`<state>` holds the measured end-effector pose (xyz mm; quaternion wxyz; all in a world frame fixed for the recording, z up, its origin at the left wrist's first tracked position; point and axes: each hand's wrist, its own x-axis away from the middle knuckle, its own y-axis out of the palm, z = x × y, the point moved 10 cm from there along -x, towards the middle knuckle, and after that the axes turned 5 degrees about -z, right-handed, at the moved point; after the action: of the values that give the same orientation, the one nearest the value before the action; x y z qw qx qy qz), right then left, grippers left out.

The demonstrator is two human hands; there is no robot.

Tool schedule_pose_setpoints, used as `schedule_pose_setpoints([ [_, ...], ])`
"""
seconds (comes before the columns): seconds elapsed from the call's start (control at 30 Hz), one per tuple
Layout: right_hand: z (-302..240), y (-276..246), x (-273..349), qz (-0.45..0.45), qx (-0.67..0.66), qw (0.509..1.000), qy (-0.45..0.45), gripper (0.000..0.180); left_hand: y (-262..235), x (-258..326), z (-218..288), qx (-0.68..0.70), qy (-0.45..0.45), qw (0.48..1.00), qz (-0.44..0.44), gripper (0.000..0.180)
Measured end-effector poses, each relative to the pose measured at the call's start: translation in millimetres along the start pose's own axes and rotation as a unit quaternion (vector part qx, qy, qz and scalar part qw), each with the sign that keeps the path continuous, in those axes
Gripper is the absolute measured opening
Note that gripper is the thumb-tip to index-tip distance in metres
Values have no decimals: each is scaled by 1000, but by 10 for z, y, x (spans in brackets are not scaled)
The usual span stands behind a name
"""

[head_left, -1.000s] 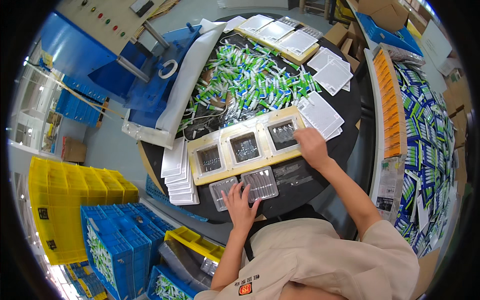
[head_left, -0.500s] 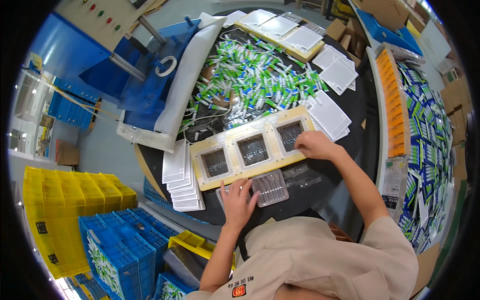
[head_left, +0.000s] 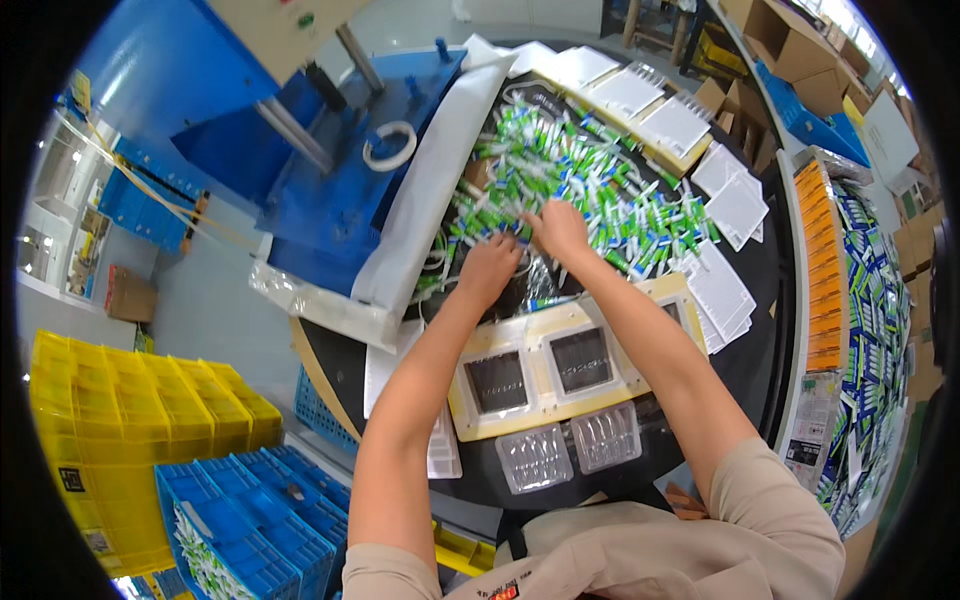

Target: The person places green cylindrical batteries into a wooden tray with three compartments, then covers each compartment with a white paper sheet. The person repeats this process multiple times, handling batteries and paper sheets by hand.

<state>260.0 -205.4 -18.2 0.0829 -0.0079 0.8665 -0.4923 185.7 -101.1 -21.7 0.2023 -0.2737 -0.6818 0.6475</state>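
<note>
Both arms stretch forward over a cream-yellow frame (head_left: 534,413) with square dark windows, the right forearm covering part of it. At the near left of a heap of small green-and-white tubes (head_left: 620,215), my left hand (head_left: 490,268) has its fingers curled down; what they hold is hidden. Just right of it, my right hand (head_left: 562,230) pinches among the tubes with its fingertips pointing left. How many tubes are in its fingers cannot be made out. Near the frame's front edge lie two clear plastic blister trays, the left tray (head_left: 535,458) and the right tray (head_left: 606,438).
Another yellow frame (head_left: 665,150) holding white cards stands behind the heap. White cards (head_left: 722,290) lie at the right of the table. A blue press machine (head_left: 340,200) with a white sheet along its edge stands left. Yellow crates (head_left: 150,430) and blue crates (head_left: 250,510) are lower left.
Both hands have left the frame and the clear trays and reached forward into the heap of tubes. Both clear trays now show in full in front of the frame. The view has shifted.
</note>
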Motion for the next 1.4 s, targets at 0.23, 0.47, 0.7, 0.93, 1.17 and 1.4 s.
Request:
schedule_pose_setpoints([
  [0.23, -2, 294, 71, -82, -129, 987, 42, 22, -552, 1175, -233, 339, -217, 899, 170, 25],
  [0.47, -1098, -341, 2082, -71, -217, 906, -356, 28, -986, 2448, 710, 243, -257, 907, 229, 37],
  [0.7, -1357, 27, 2659, -108, -40, 891, -439, 37, -706, 2363, 896, 153, -238, 940, 193, 30],
  [0.93, -1090, -19, 2425, -102, -139, 935, -310, 28, -518, 2350, 987, 177, -242, 944, 135, 38],
  [1.17, -939, -336, 1395, -65, -159, 966, -193, 17, -461, 2364, 949, 171, -259, 947, 88, 45],
  [1.4, -1384, -13, 2223, -143, -81, 952, -260, 27, -387, 2419, 954, 152, -258, 952, 61, 46],
])
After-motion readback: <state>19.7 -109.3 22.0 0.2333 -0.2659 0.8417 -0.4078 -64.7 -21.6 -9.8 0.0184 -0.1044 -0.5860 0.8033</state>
